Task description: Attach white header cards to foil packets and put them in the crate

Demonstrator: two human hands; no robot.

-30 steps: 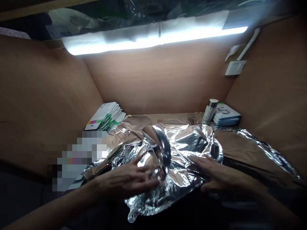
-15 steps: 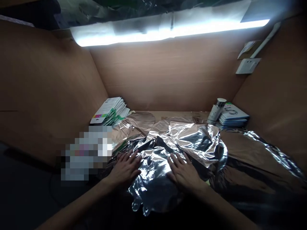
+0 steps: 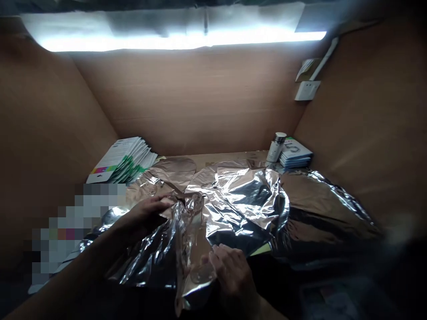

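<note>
A shiny silver foil piece, which looks like a flat, uninflated foil balloon [image 3: 191, 249], stands partly folded up in front of me. My left hand [image 3: 151, 211] is closed at its far end, fingers together at the foil's edge. At the near end, my right hand [image 3: 231, 271] has its fingers curled against the foil's right edge. Its fingertips are partly hidden. More crumpled foil sheets [image 3: 247, 191] lie just beyond and to the right of my hands, overlapping one another.
A fanned stack of white and green packets [image 3: 126, 160] lies at the back left. At the back right stand a silver-capped bottle [image 3: 276, 147] and a stack of packets marked 5 [image 3: 296, 153]. Wooden panels [image 3: 200, 102] enclose the table; a bright lamp [image 3: 187, 42] hangs above.
Both hands lay flat and spread on the foil before. Now the left has moved forward and closed at the far end, the right has curled nearer me, and the foil is lifted and folded. The view has shifted right.
</note>
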